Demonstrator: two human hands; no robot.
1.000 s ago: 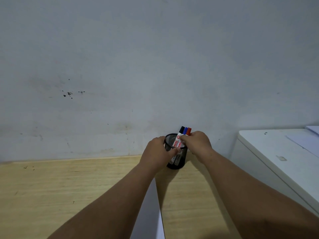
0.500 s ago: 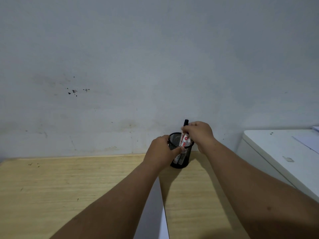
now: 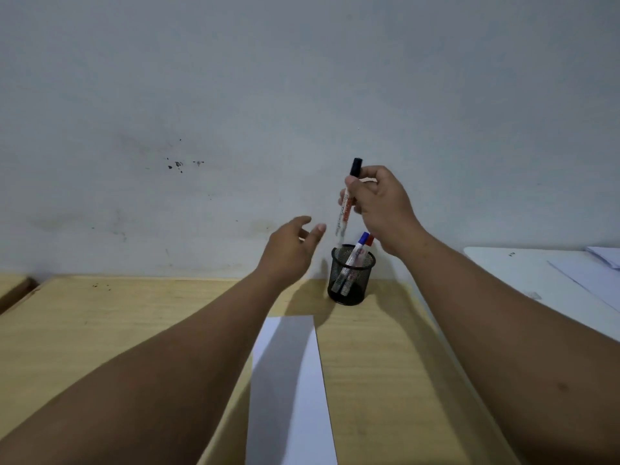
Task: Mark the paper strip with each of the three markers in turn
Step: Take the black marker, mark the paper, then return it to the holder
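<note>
My right hand (image 3: pixel 382 209) pinches the black marker (image 3: pixel 347 204), capped and clear above the cup (image 3: pixel 351 275), where the blue (image 3: pixel 359 246) and red (image 3: pixel 370 239) ones stand. My left hand (image 3: pixel 290 248) hangs open beside it, holding nothing. The strip (image 3: pixel 295 391) lies blank on the desk (image 3: pixel 100 330) below. Next I must uncap it and bring the tip down.

Black wire-mesh cup (image 3: pixel 352 275); matt pale wood table (image 3: pixel 134 330); smooth white paper strip (image 3: pixel 292 397).
</note>
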